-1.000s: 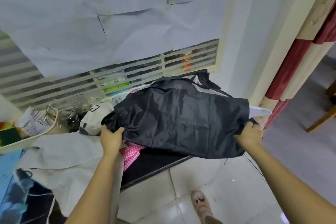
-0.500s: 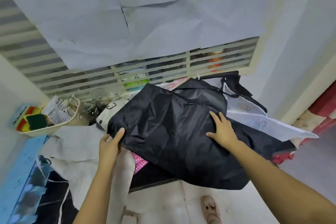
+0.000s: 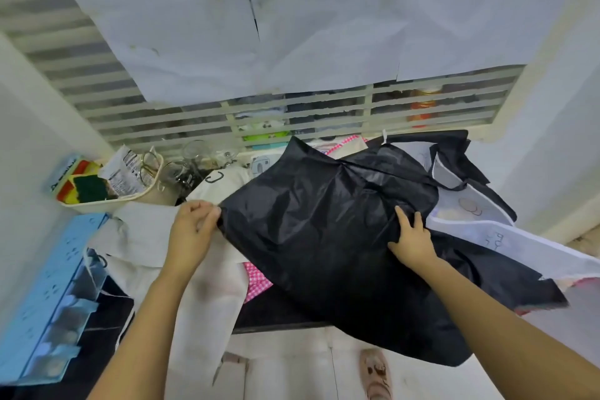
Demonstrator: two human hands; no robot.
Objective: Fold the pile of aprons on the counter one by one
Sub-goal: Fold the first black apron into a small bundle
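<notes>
Sheets of white paper (image 3: pixel 292 26) are taped over a slatted window grille (image 3: pixel 324 117) behind a dark tabletop (image 3: pixel 269 312), on which a heap of cloth is piled. A black apron (image 3: pixel 324 237) is spread on top of the heap, crumpled, with its near edge hanging over the front of the tabletop toward the tiled floor (image 3: pixel 292 373).

The left edge of the black apron is pinched by the left hand (image 3: pixel 194 227), whose fingers are curled round the fabric. The right hand (image 3: pixel 412 237) is laid on the middle of the same apron with the fingers straight and spread, pressed against the cloth; some fingertips are hidden by a fold.

A white apron (image 3: pixel 207 286) is seen beneath the left forearm, draped over the front edge, and a pink checked cloth (image 3: pixel 256 279) is partly covered by the black one. Another white apron with drawn marks (image 3: pixel 487 230) is spread to the right, just beside the right hand.

At the back left a cream basket (image 3: pixel 97 204) is set, in which a green sponge (image 3: pixel 91 187) and a printed packet (image 3: pixel 121 169) are kept. A pale blue rack (image 3: pixel 48 295) is placed along the left side. One foot in a slipper (image 3: pixel 376 373) is visible on the floor below.
</notes>
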